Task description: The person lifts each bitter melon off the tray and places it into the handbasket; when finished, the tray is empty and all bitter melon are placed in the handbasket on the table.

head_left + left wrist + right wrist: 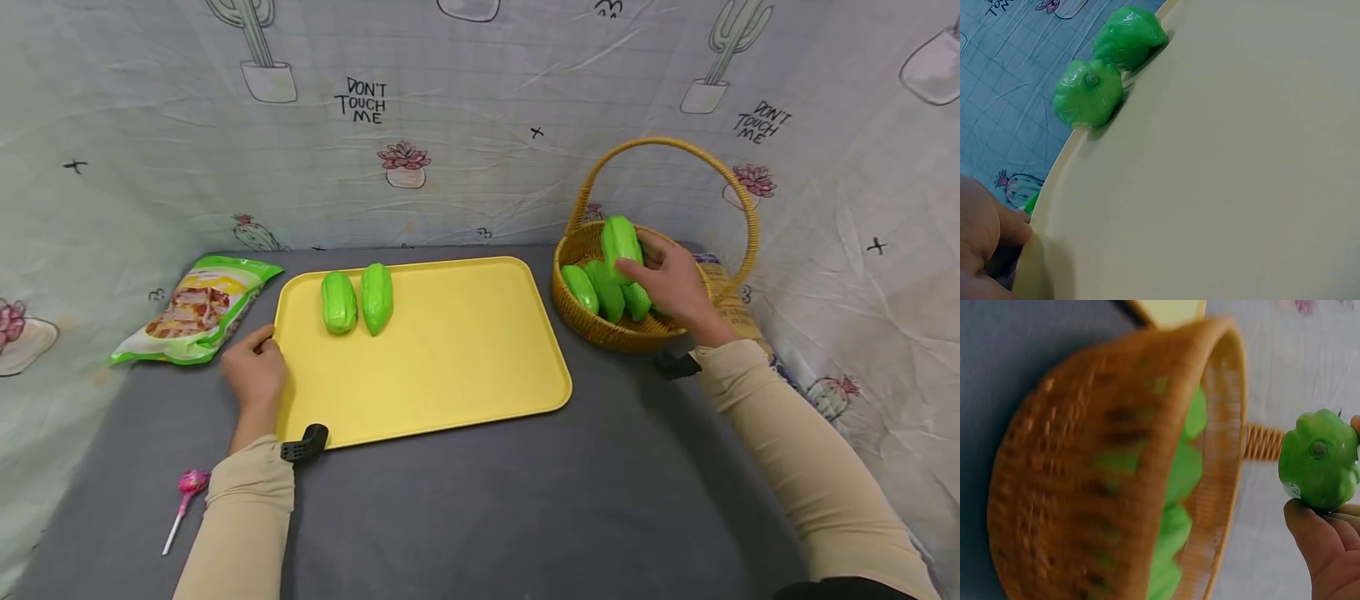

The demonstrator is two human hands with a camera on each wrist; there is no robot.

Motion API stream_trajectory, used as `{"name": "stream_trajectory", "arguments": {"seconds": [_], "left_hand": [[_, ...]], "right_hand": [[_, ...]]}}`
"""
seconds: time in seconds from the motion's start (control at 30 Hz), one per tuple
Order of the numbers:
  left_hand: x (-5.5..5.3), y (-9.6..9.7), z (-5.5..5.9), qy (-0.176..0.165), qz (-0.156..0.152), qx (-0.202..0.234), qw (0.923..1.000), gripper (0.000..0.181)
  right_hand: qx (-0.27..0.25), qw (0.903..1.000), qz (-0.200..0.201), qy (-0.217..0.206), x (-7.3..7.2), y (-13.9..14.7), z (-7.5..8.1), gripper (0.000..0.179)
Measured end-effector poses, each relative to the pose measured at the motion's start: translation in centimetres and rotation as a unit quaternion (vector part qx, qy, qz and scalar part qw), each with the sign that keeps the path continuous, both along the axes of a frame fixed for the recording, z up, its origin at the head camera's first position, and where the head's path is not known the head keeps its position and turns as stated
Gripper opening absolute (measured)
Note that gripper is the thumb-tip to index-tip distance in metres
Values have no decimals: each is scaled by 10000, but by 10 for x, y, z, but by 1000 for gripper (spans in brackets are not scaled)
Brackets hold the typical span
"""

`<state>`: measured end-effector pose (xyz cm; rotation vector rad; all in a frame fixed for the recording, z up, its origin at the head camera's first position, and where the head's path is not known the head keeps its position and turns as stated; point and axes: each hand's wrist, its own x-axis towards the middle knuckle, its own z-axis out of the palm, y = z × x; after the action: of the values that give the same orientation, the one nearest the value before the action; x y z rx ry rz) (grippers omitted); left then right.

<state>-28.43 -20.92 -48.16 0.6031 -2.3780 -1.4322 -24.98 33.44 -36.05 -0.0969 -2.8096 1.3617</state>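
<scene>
In the head view my right hand (678, 283) holds a glossy green ribbed gourd (621, 246) over the wicker basket (611, 333). Thumb and fingers pinch the gourd from its sides, and the right wrist view shows its lobed stem end (1319, 450) above the basket rim. Several more green gourds (603, 287) lie inside the basket. My left hand (257, 367), fingers curled, grips the left rim of the yellow tray (450, 350); in the left wrist view its fingertips meet that rim. Two green gourds (377, 298) lie side by side at the tray's upper left.
A green and white snack bag (198, 310) lies left of the tray. A pink lollipop (187, 492) is beside my left sleeve. Behind the basket, a yellowish package (738, 312) is partly hidden by my right arm. The basket's tall handle (667, 142) arches upward. Printed cloth surrounds the grey table.
</scene>
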Motion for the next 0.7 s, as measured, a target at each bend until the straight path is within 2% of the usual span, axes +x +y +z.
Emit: {"name": "stream_trajectory", "arguments": {"seconds": [0.2,0.33,0.57,0.7], "left_hand": [[-2,1,1,-81,53,-24,10000,41],[-1,-3,4,-121,113,-101,9998,41],[-3,-2,3,-302,185,-226,9991,42],[-4,0,2,-372,183,-224,9989,42]], "right_hand": [[223,9993,-289,-99,-4,22,-1,81],[478,9975,-438,-280,-12,26,-6,79],[967,9926,-475,-555,-22,32,-19,75],[1023,9913,-507,-648,-24,36,-23,74]]}}
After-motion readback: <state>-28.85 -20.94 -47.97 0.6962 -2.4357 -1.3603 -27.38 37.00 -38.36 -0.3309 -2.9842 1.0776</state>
